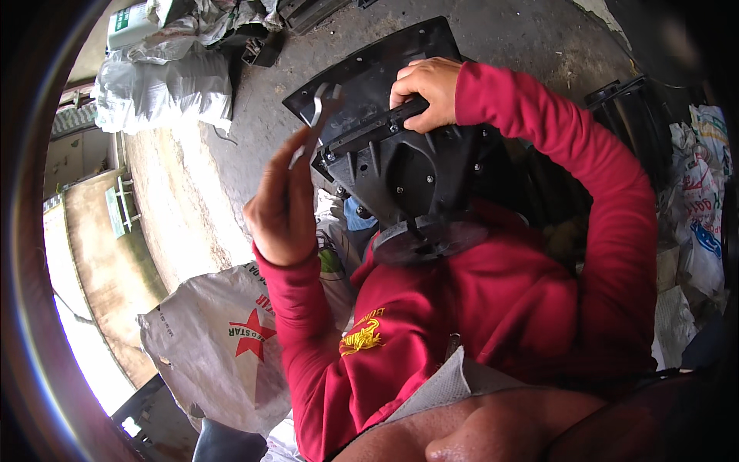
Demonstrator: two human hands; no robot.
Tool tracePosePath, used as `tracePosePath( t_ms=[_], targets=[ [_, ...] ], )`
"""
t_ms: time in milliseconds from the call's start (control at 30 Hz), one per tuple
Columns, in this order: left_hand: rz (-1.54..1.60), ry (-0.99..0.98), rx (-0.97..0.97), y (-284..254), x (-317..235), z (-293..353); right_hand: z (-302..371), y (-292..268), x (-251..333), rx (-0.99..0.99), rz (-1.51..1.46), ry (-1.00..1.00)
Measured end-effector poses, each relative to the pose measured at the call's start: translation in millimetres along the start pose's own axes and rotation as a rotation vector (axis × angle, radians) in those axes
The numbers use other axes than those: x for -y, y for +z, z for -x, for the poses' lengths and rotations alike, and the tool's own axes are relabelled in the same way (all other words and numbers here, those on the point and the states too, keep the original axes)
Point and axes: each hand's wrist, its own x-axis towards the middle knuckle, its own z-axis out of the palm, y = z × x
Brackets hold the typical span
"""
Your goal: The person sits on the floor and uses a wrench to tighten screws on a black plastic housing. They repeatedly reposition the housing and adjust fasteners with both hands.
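My left hand [283, 202] is raised to the left of a black moulded assembly [377, 165], its fingers closed round a metal open-end wrench [318, 106]. The wrench's forked jaw points up and away from me, near the assembly's left corner. Several bolts and nuts show along the ribbed face of the assembly. A round black disc [404, 240] forms its near end, close against my torso. My right hand [429, 91] is wrapped over the far top edge of the assembly, thumb on the near side. Behind that edge extends a flat black panel [377, 73].
A white wrapped bundle [165, 88] lies on the grey concrete floor [531, 38] at the far left. A large white sack with a red star [215, 346] stands at my left. Black parts [631, 115] and printed plastic bags [700, 200] are at the right.
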Motion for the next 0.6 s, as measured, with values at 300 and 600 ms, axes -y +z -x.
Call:
tracePosePath(
  t_ms=[300,600],
  targets=[
    [-0.041,0.496,0.033,8.3,20.0,3.3,-2.9,-0.1,3.9,0.033,0.025,0.016],
    [-0.032,0.404,0.190,23.9,55.3,-3.5,-5.3,-0.6,7.7,0.057,0.034,0.003]
  ],
)
